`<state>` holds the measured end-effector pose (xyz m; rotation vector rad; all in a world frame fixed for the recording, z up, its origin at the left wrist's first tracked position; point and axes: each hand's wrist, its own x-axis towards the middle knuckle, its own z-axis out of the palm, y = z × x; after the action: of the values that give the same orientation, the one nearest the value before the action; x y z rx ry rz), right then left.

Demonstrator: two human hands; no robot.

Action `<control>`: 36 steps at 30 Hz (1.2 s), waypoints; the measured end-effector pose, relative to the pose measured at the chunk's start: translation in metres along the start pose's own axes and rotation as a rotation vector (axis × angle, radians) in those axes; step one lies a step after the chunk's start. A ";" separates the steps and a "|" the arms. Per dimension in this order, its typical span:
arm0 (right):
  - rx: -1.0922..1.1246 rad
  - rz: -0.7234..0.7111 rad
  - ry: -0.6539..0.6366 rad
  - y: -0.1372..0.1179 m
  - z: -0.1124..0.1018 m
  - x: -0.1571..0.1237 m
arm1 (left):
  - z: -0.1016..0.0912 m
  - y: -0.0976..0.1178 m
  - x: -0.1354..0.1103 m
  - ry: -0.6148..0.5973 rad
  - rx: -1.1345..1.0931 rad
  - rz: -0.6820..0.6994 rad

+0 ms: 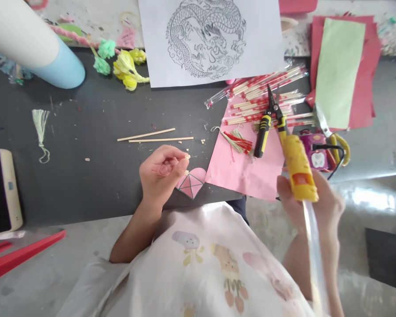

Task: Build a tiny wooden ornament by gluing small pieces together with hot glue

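Observation:
My left hand (164, 169) is closed in a pinch on a tiny pale wooden piece (187, 156), just above a pink paper heart (194, 188). Dark lines cross the heart, and a few pale bits sit at its upper left edge. In my right hand (317, 198) is a yellow hot glue gun (299, 169), with a long clear glue stick (313, 246) trailing from its back end. Two thin wooden sticks (161, 139) lie on the dark table beyond my left hand, with small cut bits (203, 141) beside them.
Black-and-yellow cutters (267, 123) and wrapped stick packets (260, 88) rest on pink paper (247, 171). Scissors (336, 141) lie to the right. A dragon print (207, 39) spans the back. At left are a pale tassel (40, 125), a phone (1, 191) and a white-blue cylinder (62, 66).

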<state>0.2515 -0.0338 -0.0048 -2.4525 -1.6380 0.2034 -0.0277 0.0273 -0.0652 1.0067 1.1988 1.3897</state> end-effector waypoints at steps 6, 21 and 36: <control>-0.472 -0.005 0.072 0.013 0.007 0.039 | 0.002 0.003 0.002 0.031 -0.044 -0.080; -0.574 -0.163 -0.065 0.006 0.018 0.073 | 0.005 0.026 0.001 0.068 -0.201 -0.331; 0.109 -0.795 -0.351 -0.137 0.056 0.076 | -0.003 0.021 -0.009 0.131 -0.104 -0.224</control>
<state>0.1454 0.0925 -0.0287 -1.5715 -2.5118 0.5929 -0.0327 0.0176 -0.0452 0.6948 1.2798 1.3408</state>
